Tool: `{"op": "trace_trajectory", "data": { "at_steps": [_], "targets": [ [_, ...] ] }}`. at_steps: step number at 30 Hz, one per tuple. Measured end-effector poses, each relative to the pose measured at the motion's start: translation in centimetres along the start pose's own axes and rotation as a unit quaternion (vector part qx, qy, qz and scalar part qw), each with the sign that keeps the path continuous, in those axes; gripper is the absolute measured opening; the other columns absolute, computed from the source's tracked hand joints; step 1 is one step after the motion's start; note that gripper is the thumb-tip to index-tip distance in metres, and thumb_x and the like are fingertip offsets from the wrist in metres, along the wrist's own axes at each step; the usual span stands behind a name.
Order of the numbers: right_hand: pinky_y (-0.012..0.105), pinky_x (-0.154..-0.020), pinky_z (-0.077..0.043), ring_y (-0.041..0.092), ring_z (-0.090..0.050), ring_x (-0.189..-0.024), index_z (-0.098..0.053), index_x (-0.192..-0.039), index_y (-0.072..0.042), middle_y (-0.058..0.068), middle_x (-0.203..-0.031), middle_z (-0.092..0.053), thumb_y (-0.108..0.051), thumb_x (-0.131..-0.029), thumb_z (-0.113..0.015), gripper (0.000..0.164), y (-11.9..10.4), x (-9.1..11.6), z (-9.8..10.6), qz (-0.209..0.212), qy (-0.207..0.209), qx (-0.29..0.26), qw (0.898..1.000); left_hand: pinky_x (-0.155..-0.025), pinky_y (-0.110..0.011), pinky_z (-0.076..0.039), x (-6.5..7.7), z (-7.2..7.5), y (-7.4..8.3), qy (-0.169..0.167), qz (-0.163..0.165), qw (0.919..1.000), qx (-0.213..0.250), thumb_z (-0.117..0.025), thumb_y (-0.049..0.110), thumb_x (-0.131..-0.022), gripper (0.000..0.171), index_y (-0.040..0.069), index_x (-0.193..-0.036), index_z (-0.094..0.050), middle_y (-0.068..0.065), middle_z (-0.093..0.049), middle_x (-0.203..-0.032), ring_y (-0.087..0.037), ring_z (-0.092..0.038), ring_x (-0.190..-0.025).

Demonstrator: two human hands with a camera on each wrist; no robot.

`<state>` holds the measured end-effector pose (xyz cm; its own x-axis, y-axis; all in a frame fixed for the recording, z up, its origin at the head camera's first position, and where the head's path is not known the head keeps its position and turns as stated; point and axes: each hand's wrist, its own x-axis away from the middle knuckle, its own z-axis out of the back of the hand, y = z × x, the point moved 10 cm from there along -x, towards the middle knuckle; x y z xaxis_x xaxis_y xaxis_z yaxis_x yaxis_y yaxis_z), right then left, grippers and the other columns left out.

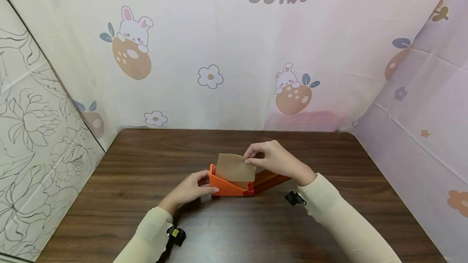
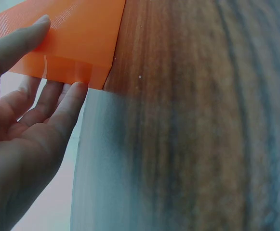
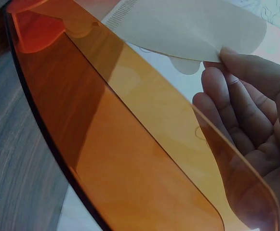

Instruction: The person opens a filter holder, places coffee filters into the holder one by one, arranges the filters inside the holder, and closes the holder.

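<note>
An orange filter box (image 1: 224, 188) with a sloping top edge stands on the table, its see-through amber lid (image 1: 268, 180) swung open to the right. My left hand (image 1: 190, 188) grips the box's left end; in the left wrist view the thumb presses the orange wall (image 2: 77, 43) and the fingertips touch the end face. With thumb and fingers, my right hand (image 1: 274, 159) pinches the upper right edge of a brown paper coffee filter (image 1: 234, 168). The filter's lower part is inside the box. In the right wrist view, a crimped seam shows on the filter (image 3: 193, 29), behind the lid (image 3: 130, 130).
The dark wood-grain table (image 1: 146, 153) lies under both arms. Behind it hangs a printed curtain (image 1: 175, 52), with more curtains at the left and right sides. A small black wrist camera (image 1: 176, 235) sits at the left cuff, another (image 1: 294, 198) at the right.
</note>
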<state>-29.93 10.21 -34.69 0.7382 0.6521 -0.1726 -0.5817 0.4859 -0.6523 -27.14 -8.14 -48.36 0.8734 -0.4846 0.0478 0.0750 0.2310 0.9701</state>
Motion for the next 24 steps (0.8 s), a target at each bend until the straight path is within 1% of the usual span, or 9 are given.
{"op": "trace_trajectory", "data": {
  "at_steps": [6, 12, 18, 24],
  "targets": [
    [0.028, -0.064, -0.056, 0.009, -0.066, -0.072, -0.074, -0.094, -0.02, -0.008, -0.083, -0.072, -0.015, -0.09, -0.077, 0.008, 0.0, 0.0, -0.6, -0.008, -0.011, 0.007, 1.0, -0.097, -0.035, -0.05, -0.1, 0.1, -0.1, 0.0, -0.003, 1.0, -0.002, -0.078, 0.023, -0.09, 0.038, 0.008, -0.123, -0.064, -0.004, -0.067, -0.118, -0.024, -0.06, -0.119],
    [0.027, -0.064, -0.056, 0.015, -0.068, -0.071, -0.074, -0.095, -0.018, -0.008, -0.085, -0.072, -0.013, -0.09, -0.077, 0.008, -0.3, 0.1, -1.4, -0.007, -0.029, 0.017, 0.999, -0.098, -0.037, -0.05, -0.1, 0.1, -0.1, 0.002, -0.004, 1.0, -0.006, -0.077, 0.023, -0.091, 0.038, 0.008, -0.123, -0.064, -0.004, -0.067, -0.118, -0.024, -0.061, -0.118],
    [0.026, -0.063, -0.054, 0.008, -0.063, -0.068, -0.074, -0.095, -0.018, -0.01, -0.085, -0.072, -0.014, -0.091, -0.076, 0.006, -0.4, 0.1, -2.3, -0.003, -0.044, 0.033, 0.999, -0.098, -0.036, -0.05, 0.0, 0.1, -0.1, 0.002, -0.003, 1.0, -0.002, -0.078, 0.022, -0.09, 0.039, 0.008, -0.123, -0.064, -0.005, -0.067, -0.117, -0.024, -0.061, -0.117],
    [0.025, -0.06, -0.054, 0.008, -0.062, -0.065, -0.074, -0.093, -0.016, -0.009, -0.082, -0.07, -0.01, -0.091, -0.075, 0.006, -0.2, 0.1, -3.3, -0.005, -0.061, 0.032, 0.998, -0.097, -0.035, -0.05, 0.0, 0.0, 0.0, 0.0, -0.006, 1.0, 0.001, -0.077, 0.021, -0.091, 0.039, 0.006, -0.124, -0.064, -0.006, -0.067, -0.118, -0.025, -0.061, -0.117]
  ]
}}
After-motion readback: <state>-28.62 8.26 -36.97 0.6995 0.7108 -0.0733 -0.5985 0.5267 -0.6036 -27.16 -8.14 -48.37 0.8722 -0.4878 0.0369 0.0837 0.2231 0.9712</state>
